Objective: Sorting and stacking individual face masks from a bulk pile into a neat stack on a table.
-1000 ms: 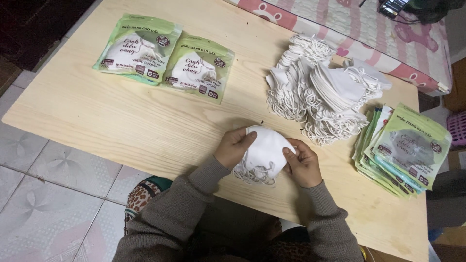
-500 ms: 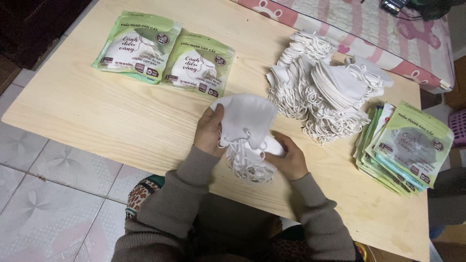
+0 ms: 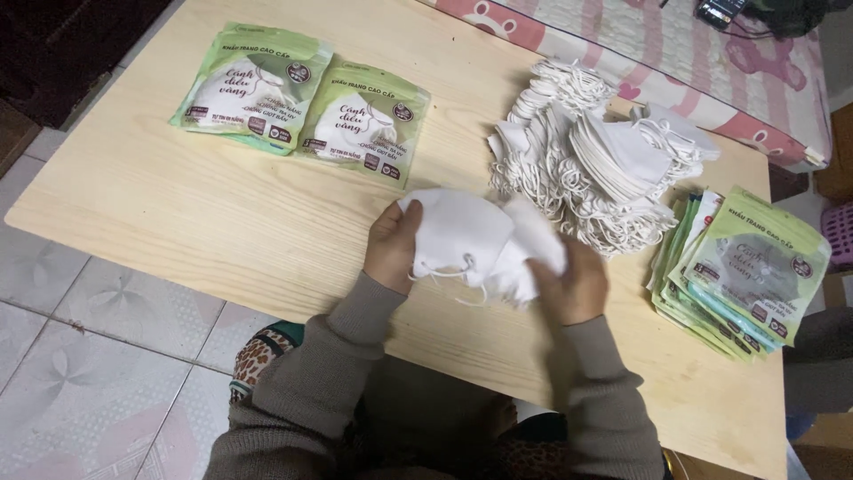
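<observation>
Left hand (image 3: 393, 246) pinches left edge of white masks (image 3: 480, 242); right hand (image 3: 573, 283), blurred, grips right end. Both closed on masks above bench (image 3: 160, 213). Mask pile (image 3: 595, 156) nearby.

A pale wooden table (image 3: 178, 213) stands on a tiled floor (image 3: 80, 356); two filled green packets (image 3: 302, 111) lie side by side at its far left; a heap of white masks (image 3: 595, 160) sits right of centre; a stack of flat green pouches (image 3: 742, 276) rests near the right edge.
</observation>
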